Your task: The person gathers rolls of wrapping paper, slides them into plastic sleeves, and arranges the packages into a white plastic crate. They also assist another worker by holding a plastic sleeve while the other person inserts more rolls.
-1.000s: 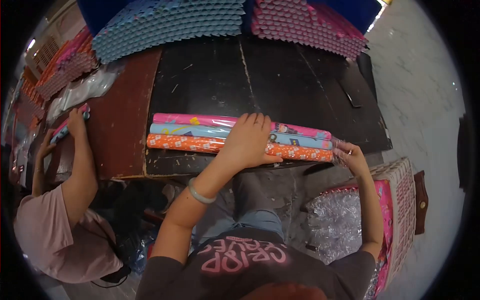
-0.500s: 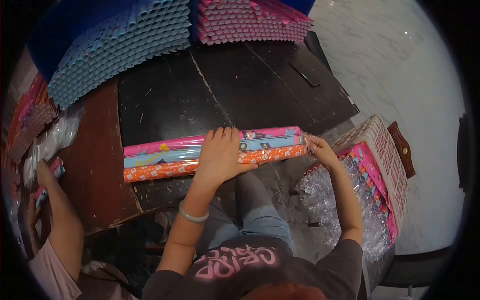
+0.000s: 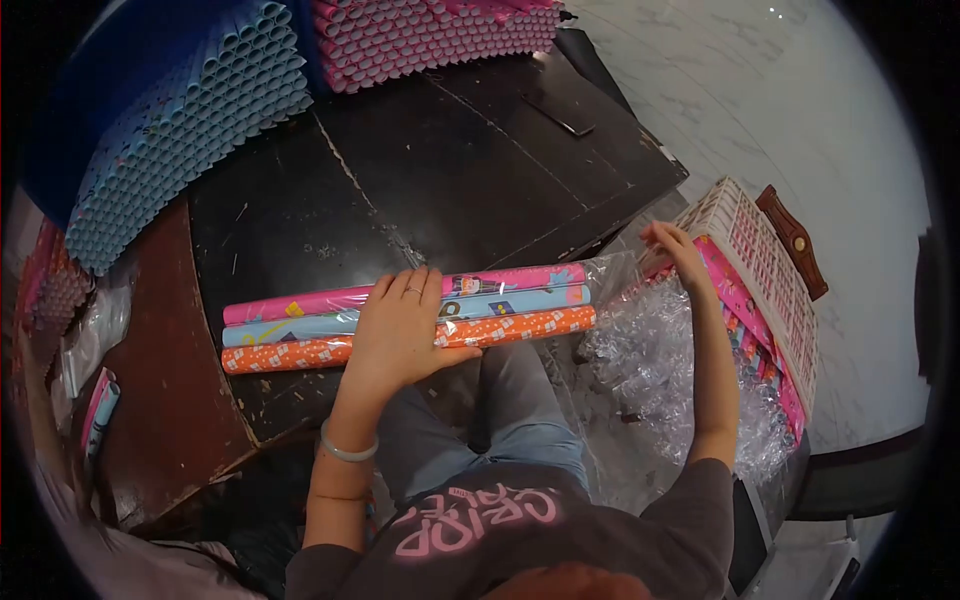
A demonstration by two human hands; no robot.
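Note:
Three wrapping paper rolls (image 3: 520,304), pink, light blue and orange, lie side by side in clear film across the front of the dark table. Across their middle rests my left hand (image 3: 400,325), its fingers reaching over the pink roll's far edge and its thumb over the orange one. The film's loose end (image 3: 615,272) sticks out past the rolls' right ends. Just beyond it my right hand (image 3: 677,255) is raised, fingers extended and apart, with nothing visibly held.
A white basket (image 3: 765,275) with film-wrapped rolls (image 3: 665,365) stands at right. Stacked blue rolls (image 3: 190,140) and pink rolls (image 3: 430,45) line the table's far side. A phone-like dark object (image 3: 560,113) lies far right. A small bundle of rolls (image 3: 100,415) is at left, near another person.
My right hand has left the rolls' right end, moving up and right, and the film end now spreads loose. The other person's hand no longer shows on the bundle at left. The view has shifted.

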